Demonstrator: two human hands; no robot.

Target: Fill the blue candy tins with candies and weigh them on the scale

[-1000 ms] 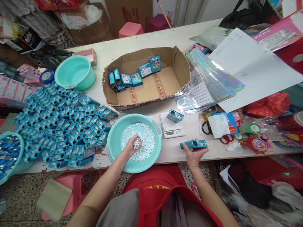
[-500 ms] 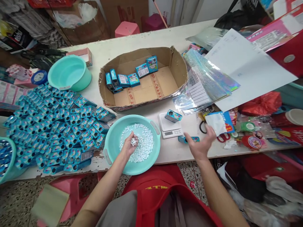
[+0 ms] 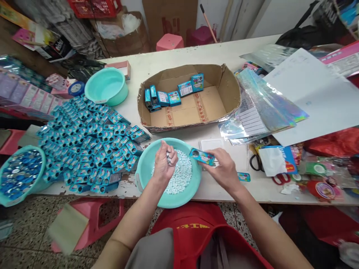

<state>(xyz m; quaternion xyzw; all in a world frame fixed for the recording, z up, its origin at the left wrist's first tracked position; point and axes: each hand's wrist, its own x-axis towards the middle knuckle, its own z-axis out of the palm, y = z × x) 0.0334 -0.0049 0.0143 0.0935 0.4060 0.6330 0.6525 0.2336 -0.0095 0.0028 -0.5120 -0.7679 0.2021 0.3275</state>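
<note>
Over a turquoise basin (image 3: 141,175) my left hand (image 3: 165,162) is curled around some small white candies, a few showing between its fingers. More pale candies (image 3: 181,179) lie loose in the basin. My right hand (image 3: 224,168) pinches a small blue candy box (image 3: 202,156) by its right end, at the basin's right rim. A dark round hole shows in the box's near-left end. Partly behind that hand is a white kitchen scale (image 3: 210,144). Another blue box (image 3: 244,176) lies flat on the table, just right of my right wrist.
A cut-down cardboard carton (image 3: 215,106) with several blue boxes stands behind the basin. To the left are a large heap of blue boxes (image 3: 95,145), a second turquoise basin (image 3: 108,87) and a tub of shiny blue pieces (image 3: 22,173). Clear sheets (image 3: 260,108) and scissors (image 3: 280,179) lie right.
My right hand has picked the blue box up off the scale and brought it left to the basin. My left hand has risen from the basin with candies in it. The view has shifted.
</note>
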